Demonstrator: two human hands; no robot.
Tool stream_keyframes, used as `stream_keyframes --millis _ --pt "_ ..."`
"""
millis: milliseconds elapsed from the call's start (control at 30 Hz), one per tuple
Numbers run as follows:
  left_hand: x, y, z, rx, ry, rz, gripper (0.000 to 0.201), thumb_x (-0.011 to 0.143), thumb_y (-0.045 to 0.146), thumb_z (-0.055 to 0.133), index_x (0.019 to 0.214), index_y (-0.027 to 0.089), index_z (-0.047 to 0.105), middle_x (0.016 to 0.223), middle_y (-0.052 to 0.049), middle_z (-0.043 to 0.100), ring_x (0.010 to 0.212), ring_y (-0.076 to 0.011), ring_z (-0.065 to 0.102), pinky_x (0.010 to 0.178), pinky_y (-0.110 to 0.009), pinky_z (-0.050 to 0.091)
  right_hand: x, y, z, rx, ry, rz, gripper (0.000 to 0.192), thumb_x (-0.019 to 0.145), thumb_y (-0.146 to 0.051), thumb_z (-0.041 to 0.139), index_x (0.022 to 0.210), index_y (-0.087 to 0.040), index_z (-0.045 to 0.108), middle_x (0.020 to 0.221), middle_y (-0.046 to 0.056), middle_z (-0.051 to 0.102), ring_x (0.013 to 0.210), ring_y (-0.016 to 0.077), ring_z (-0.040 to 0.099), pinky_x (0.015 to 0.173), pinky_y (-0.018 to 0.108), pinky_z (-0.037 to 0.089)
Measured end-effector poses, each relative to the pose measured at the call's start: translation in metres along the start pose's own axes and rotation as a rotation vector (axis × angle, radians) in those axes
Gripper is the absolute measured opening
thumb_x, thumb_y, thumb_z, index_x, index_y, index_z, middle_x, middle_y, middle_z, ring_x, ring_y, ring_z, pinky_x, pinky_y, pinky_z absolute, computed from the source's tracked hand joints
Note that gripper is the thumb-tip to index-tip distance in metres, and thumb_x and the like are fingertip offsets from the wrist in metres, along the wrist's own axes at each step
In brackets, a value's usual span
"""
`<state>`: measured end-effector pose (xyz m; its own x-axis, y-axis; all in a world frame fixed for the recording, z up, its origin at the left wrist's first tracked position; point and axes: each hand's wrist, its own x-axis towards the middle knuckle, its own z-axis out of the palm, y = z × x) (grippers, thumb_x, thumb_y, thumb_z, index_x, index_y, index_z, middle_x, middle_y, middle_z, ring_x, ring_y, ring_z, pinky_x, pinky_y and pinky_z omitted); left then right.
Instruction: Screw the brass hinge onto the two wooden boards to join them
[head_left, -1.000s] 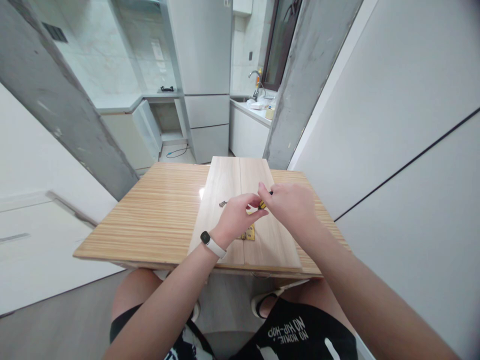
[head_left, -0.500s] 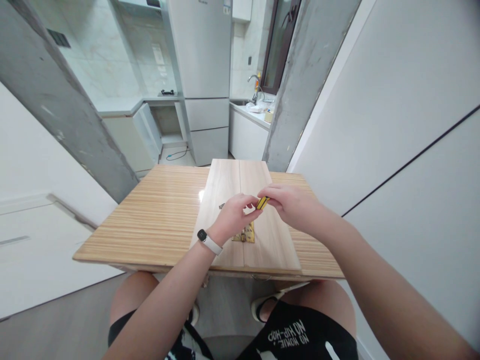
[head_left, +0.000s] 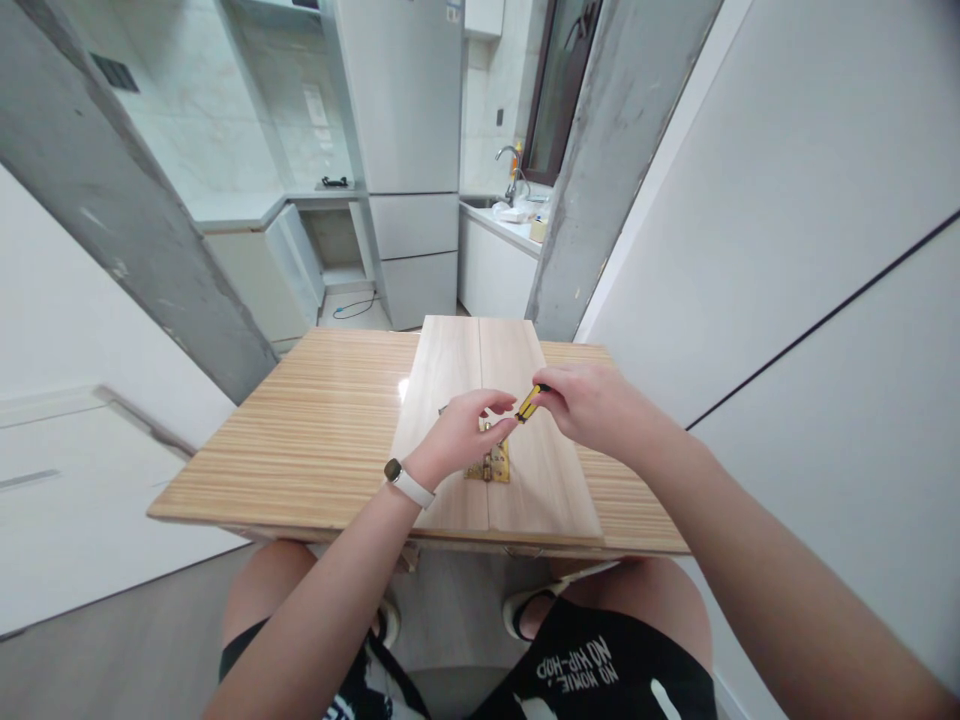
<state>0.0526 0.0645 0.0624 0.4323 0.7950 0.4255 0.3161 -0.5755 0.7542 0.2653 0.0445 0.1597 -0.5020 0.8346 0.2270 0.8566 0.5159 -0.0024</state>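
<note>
My right hand [head_left: 589, 400] is closed around the black end of a yellow-and-black screwdriver [head_left: 529, 402]. The tool slants down to the left, its thin shaft pointing toward a brass-coloured hinge [head_left: 498, 468]. That hinge lies across the seam between two pale boards [head_left: 540, 490]. Beside the handle's lower end is my left hand [head_left: 469, 425], thumb and fingers apart, partly over the hinge; it wears a watch with a white strap. A small metal piece, mostly hidden, shows just beyond the left hand.
The boards lie side by side on a striped wooden table [head_left: 300, 430]. Beyond the table stand a grey fridge [head_left: 405, 100] and a sink counter with a faucet [head_left: 510, 170]. A white panel [head_left: 810, 200] rises along the right side. My knees are below the table's near edge.
My right hand has drawn slightly right and now holds the screwdriver by its far end, showing more handle. My left fingers have come off the handle and shifted slightly left.
</note>
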Motion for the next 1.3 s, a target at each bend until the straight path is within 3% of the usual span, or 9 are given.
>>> stream_keyframes --millis 200,567,700,833,933,1067,1167,1300 --pt "0.001 0.000 0.000 -0.008 0.011 -0.002 0.023 0.094 0.026 0.071 0.117 0.021 0.073 0.113 -0.008 0.079 0.100 -0.0207 0.073 0.084 -0.034 0.059 0.003 -0.002 0.004 -0.086 0.026 0.074 0.047 0.107 -0.047 0.048 0.078 -0.018 0.070 0.072 0.008 0.071 0.068 0.0206 0.061 0.065 0.034 0.029" --pt "0.004 0.009 0.017 0.042 0.093 0.042 0.018 0.091 0.029 0.078 0.105 0.021 0.072 0.099 -0.004 0.077 0.092 -0.0201 0.071 0.082 -0.034 0.056 0.008 -0.015 0.014 -0.257 0.024 0.237 0.054 0.107 -0.048 0.043 0.081 -0.016 0.078 0.073 0.013 0.075 0.066 0.0225 0.065 0.058 0.036 0.021" --pt "0.004 0.008 0.024 0.116 0.162 0.050 0.014 0.090 0.031 0.079 0.092 0.020 0.070 0.089 -0.003 0.074 0.083 -0.0194 0.068 0.077 -0.034 0.054 0.007 -0.030 0.016 -0.234 0.057 0.362 0.055 0.106 -0.046 0.042 0.081 -0.016 0.080 0.076 0.015 0.076 0.069 0.0235 0.067 0.058 0.034 0.024" --pt "0.006 0.003 0.022 0.182 0.181 0.118 0.010 0.092 0.026 0.077 0.089 0.020 0.070 0.086 -0.002 0.073 0.084 -0.0200 0.065 0.078 -0.034 0.052 0.009 -0.037 0.011 -0.146 0.032 0.392 0.053 0.105 -0.050 0.045 0.086 -0.015 0.080 0.081 0.017 0.077 0.076 0.0279 0.070 0.060 0.035 0.033" --pt "0.009 0.000 0.019 0.199 0.169 0.184 0.006 0.095 0.025 0.075 0.092 0.020 0.072 0.088 -0.004 0.074 0.088 -0.0214 0.065 0.080 -0.035 0.052 0.011 -0.026 0.008 0.128 0.045 0.305 0.046 0.100 -0.056 0.057 0.094 -0.016 0.077 0.088 0.015 0.078 0.082 0.0286 0.071 0.066 0.035 0.042" --pt "0.011 -0.004 0.018 0.189 0.153 0.198 0.008 0.097 0.028 0.072 0.095 0.021 0.074 0.089 -0.005 0.075 0.089 -0.0222 0.066 0.083 -0.037 0.052 0.014 -0.007 0.018 0.757 0.172 0.104 0.032 0.096 -0.048 0.067 0.108 -0.019 0.073 0.107 0.009 0.077 0.096 0.0237 0.071 0.082 0.035 0.052" --pt "0.012 -0.005 0.019 0.150 0.136 0.188 0.009 0.097 0.029 0.072 0.098 0.020 0.076 0.095 -0.006 0.076 0.093 -0.0231 0.066 0.086 -0.037 0.053 0.021 -0.004 0.034 1.188 0.238 0.067 0.034 0.096 -0.053 0.068 0.096 -0.019 0.075 0.095 0.007 0.076 0.090 0.0208 0.070 0.082 0.033 0.054" --pt "0.013 -0.006 0.019 0.060 0.100 0.156 0.010 0.095 0.026 0.074 0.102 0.020 0.077 0.108 -0.008 0.077 0.099 -0.0236 0.068 0.090 -0.037 0.053 0.034 -0.008 0.053 1.603 0.213 0.098 0.044 0.091 -0.058 0.073 0.076 -0.017 0.076 0.074 0.005 0.073 0.069 0.0177 0.066 0.066 0.031 0.052"
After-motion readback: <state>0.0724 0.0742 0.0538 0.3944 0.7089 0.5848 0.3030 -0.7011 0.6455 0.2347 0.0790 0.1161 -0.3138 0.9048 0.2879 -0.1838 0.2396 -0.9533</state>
